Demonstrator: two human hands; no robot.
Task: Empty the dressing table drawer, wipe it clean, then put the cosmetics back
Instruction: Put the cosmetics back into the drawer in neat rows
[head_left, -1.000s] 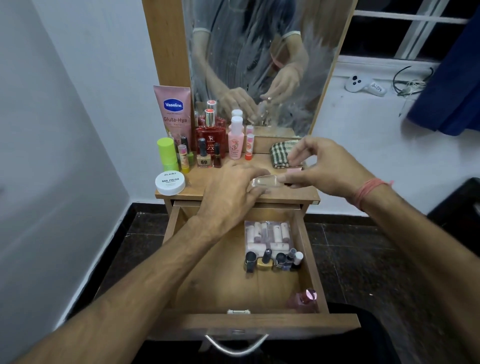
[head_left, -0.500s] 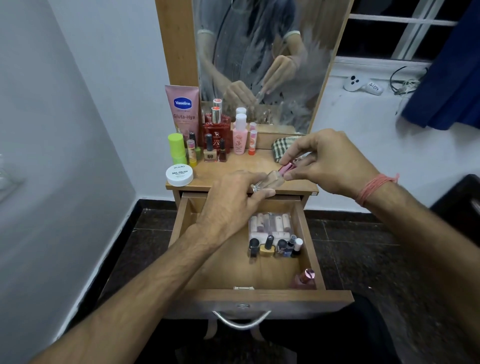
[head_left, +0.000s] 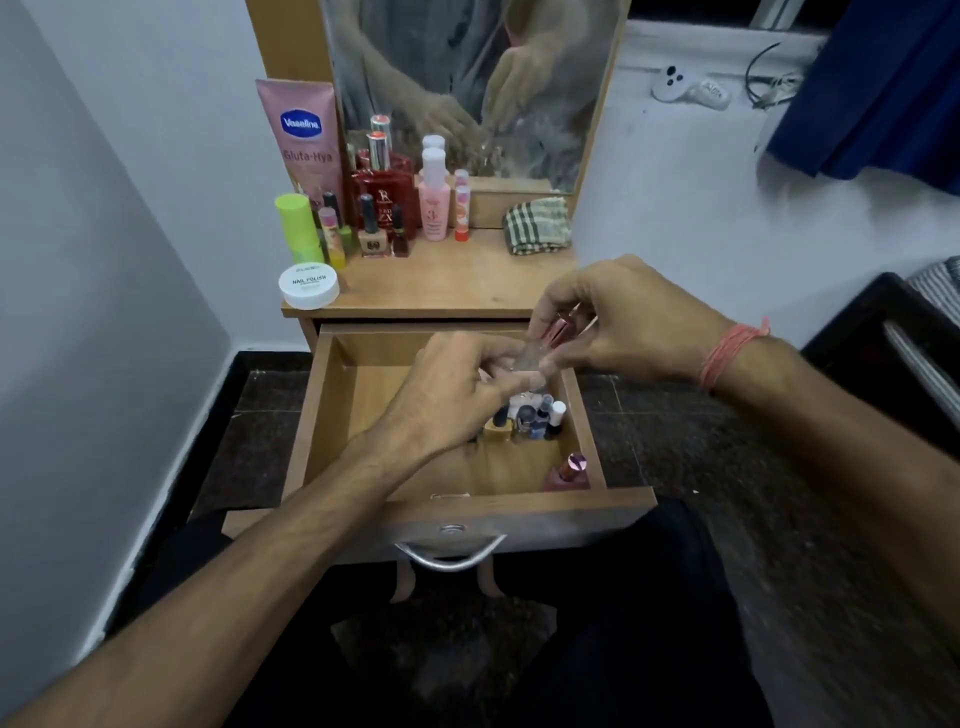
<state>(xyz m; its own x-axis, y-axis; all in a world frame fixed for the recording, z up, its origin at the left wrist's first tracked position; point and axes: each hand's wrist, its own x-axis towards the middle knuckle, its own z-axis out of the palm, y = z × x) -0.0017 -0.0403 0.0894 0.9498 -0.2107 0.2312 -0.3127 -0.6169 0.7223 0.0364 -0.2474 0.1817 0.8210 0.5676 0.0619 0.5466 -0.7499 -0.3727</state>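
Open wooden drawer (head_left: 332, 410) | both my hands' fingers pinch a small clear pink-capped bottle (head_left: 540, 349) | behind: pink "Vaseline Gluta-Hya" tube (head_left: 304, 140), white "NAIL POLISH" jar (head_left: 308, 287).

Drawer (head_left: 332, 415) left half free; nail polish bottles (head_left: 535, 418) crowd right side.

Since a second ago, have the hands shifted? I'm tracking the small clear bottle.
Yes. Left hand and right hand carried the small clear bottle from above the wooden tabletop to over the open drawer.
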